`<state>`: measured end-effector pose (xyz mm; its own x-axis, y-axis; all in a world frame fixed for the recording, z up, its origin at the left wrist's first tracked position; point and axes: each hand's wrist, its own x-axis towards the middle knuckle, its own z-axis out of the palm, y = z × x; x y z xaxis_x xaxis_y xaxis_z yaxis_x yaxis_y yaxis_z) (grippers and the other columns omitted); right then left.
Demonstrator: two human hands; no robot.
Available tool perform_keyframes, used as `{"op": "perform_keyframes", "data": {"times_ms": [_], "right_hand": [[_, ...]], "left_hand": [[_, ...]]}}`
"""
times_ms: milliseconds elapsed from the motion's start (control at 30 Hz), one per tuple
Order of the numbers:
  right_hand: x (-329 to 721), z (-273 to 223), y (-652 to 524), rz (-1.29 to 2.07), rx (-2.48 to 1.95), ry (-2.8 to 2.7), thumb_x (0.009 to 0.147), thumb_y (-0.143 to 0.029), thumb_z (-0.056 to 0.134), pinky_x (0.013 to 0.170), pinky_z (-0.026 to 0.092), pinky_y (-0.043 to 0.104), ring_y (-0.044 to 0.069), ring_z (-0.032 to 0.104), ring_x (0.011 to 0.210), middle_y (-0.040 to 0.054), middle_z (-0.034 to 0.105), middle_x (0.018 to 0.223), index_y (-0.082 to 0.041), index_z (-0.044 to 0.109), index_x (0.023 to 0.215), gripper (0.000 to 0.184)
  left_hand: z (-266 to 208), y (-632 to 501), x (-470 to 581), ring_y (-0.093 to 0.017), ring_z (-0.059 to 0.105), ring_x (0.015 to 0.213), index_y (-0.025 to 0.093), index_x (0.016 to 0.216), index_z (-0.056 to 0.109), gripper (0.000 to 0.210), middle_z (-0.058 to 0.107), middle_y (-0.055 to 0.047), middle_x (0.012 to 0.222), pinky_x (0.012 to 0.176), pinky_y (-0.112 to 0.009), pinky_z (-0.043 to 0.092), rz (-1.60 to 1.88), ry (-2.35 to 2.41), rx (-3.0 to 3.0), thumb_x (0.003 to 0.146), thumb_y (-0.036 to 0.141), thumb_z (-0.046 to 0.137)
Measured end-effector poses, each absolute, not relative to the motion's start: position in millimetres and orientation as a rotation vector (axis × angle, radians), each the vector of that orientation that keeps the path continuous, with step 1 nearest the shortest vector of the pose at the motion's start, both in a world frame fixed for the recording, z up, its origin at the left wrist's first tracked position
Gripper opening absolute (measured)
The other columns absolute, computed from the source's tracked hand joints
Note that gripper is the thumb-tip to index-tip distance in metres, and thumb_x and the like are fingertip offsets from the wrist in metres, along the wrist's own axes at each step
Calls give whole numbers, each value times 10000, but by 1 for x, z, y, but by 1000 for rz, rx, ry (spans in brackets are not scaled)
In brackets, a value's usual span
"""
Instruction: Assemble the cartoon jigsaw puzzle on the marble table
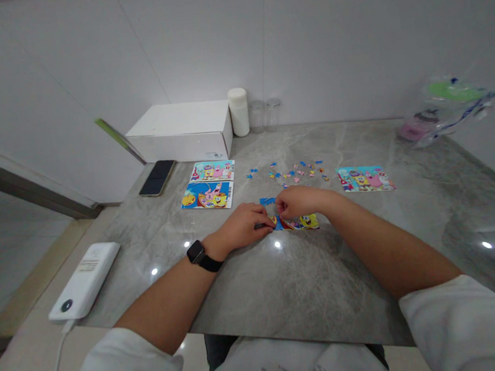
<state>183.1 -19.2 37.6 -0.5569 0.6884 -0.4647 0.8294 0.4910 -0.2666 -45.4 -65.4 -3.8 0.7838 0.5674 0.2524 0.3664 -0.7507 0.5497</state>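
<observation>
on my feed, the flat, partly built blue, red and yellow jigsaw puzzle (309, 221) lies on the grey marbled table (259, 285), long axis running nine to three o'clock, yellow face at the three o'clock end. my left hand (246, 224), half curled, touches its nine o'clock end; my right hand (296, 201), fingertips drawn together, bends over its twelve o'clock side. i cannot tell whether either grips a piece.

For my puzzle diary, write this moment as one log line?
Left hand: at left end of part-built puzzle; right hand: curled over it; loose pieces: scattered beyond hands
</observation>
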Motion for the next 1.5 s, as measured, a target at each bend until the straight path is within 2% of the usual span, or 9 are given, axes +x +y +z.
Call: {"op": "perform_keyframes", "data": {"times_ms": [267, 467, 700, 1033, 1333, 1500], "right_hand": [[180, 37, -21, -632, 1322, 2432, 790, -276, 717, 668, 431, 302, 243, 716, 807, 69, 811, 871, -253, 835, 850, 134], [177, 40, -23, -589, 1323, 2450, 814, -305, 725, 673, 441, 305, 261, 734, 852, 88, 824, 917, -246, 841, 886, 149], [178, 40, -24, -562, 1308, 2461, 827, -298, 698, 675, 439, 307, 264, 745, 872, 93, 833, 953, -234, 844, 941, 196], [181, 52, -25, -596, 1301, 2490, 869, -275, 676, 649, 398, 275, 203, 715, 826, 70, 828, 958, -202, 828, 989, 207], [205, 71, -9, -609, 1753, 2675, 957, -257, 655, 687, 406, 260, 169, 674, 793, 54, 798, 918, -181, 803, 1019, 177], [218, 72, 0, -600, 2058, 2812, 965, -247, 650, 698, 414, 257, 154, 655, 768, 44, 783, 908, -184, 782, 1047, 167]], "left_hand": [[-4, -66, -45, -187, 712, 921, 244, 1004, 827, 137, 776, -52, 982, 850, -318, 506, 564, 690, 2502, 976, 265, 695], [2, -68, -44, -202, 700, 928, 216, 1110, 786, 190, 764, -66, 993, 854, -326, 496, 551, 719, 2532, 997, 304, 661], [3, -72, -41, -209, 673, 925, 237, 1131, 792, 214, 727, -71, 983, 843, -332, 486, 546, 767, 2618, 1009, 304, 629], [1, -72, -40, -210, 664, 912, 217, 1118, 794, 216, 713, -73, 986, 819, -341, 484, 540, 774, 2652, 1016, 303, 624], [1, -72, -40, -206, 657, 899, 231, 1125, 767, 192, 714, -70, 986, 808, -329, 476, 590, 791, 2593, 1013, 293, 624], [3, -70, -41, -196, 647, 877, 205, 1081, 735, 165, 704, -56, 952, 816, -332, 474, 784, 1007, 2434, 1018, 271, 597]]}}
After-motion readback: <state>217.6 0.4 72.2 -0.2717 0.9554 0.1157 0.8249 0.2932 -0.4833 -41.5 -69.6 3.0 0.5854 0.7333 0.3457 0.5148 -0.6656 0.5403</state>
